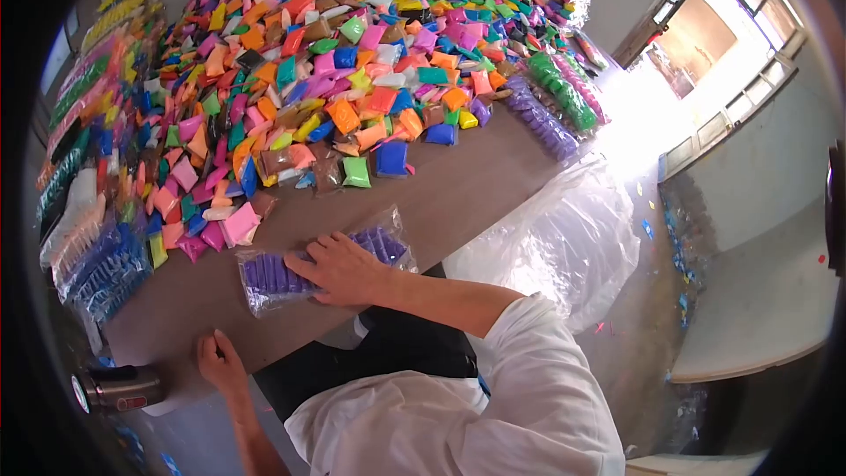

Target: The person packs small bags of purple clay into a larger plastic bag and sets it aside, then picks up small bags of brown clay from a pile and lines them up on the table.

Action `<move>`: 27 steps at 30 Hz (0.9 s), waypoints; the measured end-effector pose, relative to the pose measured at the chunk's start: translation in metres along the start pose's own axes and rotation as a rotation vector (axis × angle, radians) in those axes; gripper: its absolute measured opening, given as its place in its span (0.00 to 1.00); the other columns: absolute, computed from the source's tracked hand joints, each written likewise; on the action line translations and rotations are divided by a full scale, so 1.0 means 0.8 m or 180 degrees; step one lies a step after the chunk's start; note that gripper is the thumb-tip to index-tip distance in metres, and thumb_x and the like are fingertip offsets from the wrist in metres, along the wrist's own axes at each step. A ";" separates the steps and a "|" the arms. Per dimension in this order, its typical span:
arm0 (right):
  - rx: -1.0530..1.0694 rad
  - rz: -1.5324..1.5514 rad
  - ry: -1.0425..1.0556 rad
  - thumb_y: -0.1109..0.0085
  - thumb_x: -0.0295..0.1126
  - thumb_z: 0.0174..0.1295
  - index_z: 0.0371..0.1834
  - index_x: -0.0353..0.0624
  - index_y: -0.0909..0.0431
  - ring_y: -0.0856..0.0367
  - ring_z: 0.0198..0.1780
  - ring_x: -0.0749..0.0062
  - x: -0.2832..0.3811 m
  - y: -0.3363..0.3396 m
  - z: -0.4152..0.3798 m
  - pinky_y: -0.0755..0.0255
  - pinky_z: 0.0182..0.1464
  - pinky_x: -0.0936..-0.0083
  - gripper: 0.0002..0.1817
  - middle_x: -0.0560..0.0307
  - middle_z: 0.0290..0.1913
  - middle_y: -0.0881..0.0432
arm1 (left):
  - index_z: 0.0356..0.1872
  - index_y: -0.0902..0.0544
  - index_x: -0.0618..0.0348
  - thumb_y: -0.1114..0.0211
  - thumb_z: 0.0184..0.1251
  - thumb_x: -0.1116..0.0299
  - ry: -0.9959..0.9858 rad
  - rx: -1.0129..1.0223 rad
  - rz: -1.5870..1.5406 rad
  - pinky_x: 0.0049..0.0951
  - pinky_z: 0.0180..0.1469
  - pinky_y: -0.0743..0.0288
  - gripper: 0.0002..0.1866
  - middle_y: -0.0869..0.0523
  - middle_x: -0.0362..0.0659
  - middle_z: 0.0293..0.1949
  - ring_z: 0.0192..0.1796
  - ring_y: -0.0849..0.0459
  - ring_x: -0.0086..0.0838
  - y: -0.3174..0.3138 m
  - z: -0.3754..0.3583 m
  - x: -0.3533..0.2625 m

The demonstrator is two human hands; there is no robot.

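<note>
A clear plastic bag of purple packets lies on the brown table near its front edge. Across the middle of this bag rests my right hand, its fingers spread over the plastic. My left hand is at the table's front edge, to the lower left of the bag and apart from it. Its fingers are curled in, and whether they hold anything is too small to tell.
A large heap of colourful packets covers the table's far part. Bagged packets line the left side; green and purple bags lie at the right. A dark cylindrical device is at lower left, a big clear plastic bag right.
</note>
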State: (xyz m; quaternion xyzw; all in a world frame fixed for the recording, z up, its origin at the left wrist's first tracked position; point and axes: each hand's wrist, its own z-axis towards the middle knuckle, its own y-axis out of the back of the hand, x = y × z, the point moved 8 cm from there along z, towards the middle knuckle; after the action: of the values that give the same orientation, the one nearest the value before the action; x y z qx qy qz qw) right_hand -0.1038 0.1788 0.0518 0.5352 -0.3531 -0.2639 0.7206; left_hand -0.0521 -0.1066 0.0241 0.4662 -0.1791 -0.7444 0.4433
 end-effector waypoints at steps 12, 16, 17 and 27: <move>-0.0375 0.0272 -0.0471 0.28 0.40 0.52 0.69 0.51 0.29 0.21 0.55 0.52 -0.078 0.077 -0.069 0.28 0.59 0.56 0.38 0.51 0.48 0.20 | 0.31 0.24 0.66 0.43 0.78 0.69 0.0004 0.0066 0.0581 0.39 0.33 0.33 0.13 0.27 0.50 0.27 0.28 0.28 0.43 -0.010 -0.004 0.016; -0.0662 0.0394 -0.0971 0.30 0.38 0.52 0.67 0.50 0.26 0.18 0.48 0.47 -0.143 0.126 -0.122 0.25 0.54 0.54 0.35 0.48 0.45 0.18 | 0.30 0.26 0.66 0.43 0.79 0.69 0.0151 0.0157 0.0722 0.41 0.34 0.32 0.14 0.27 0.52 0.28 0.30 0.27 0.45 -0.015 -0.005 0.021; -0.0676 0.0365 -0.1162 0.30 0.37 0.52 0.66 0.50 0.25 0.18 0.47 0.46 -0.162 0.138 -0.136 0.24 0.53 0.54 0.34 0.47 0.45 0.17 | 0.29 0.27 0.66 0.43 0.78 0.70 0.0200 0.0129 0.0682 0.42 0.36 0.31 0.14 0.26 0.53 0.28 0.31 0.26 0.47 -0.014 -0.003 0.017; -0.1422 -0.0895 -0.3295 0.32 0.40 0.56 0.62 0.48 0.24 0.16 0.47 0.41 -0.392 0.249 -0.300 0.23 0.52 0.51 0.29 0.40 0.43 0.15 | 0.29 0.28 0.65 0.43 0.80 0.68 -0.0128 0.0047 0.0734 0.40 0.33 0.32 0.15 0.28 0.52 0.26 0.28 0.28 0.45 -0.016 -0.004 0.014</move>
State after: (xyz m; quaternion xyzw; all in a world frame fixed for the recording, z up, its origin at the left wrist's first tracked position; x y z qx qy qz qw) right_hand -0.1050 0.6139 0.1287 0.2132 -0.5207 -0.6525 0.5076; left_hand -0.0579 -0.1084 0.0080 0.4307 -0.2459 -0.6963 0.5189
